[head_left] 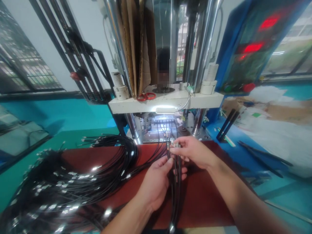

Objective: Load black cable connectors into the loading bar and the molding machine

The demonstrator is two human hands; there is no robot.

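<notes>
Several black cables (175, 198) with small metal connectors (175, 146) at their ends run up the middle of the red-brown mat. My left hand (159, 175) is closed around these cables just below the connectors, its fingertips showing on their right side. Just above it, my right hand (187, 148) pinches the connector ends between thumb and fingers. Beyond both hands, other thin black cables reach into a brightly lit metal mould (163, 125) in the press. The exact shape of the connectors is too small to tell.
A large heap of black cables (97, 178) covers the left of the red-brown mat (207, 201). The press's white plate (138, 106) carries a lamp (166, 110) and red-handled scissors (146, 96). At right stand a control box (255, 42) and dark bars (227, 125).
</notes>
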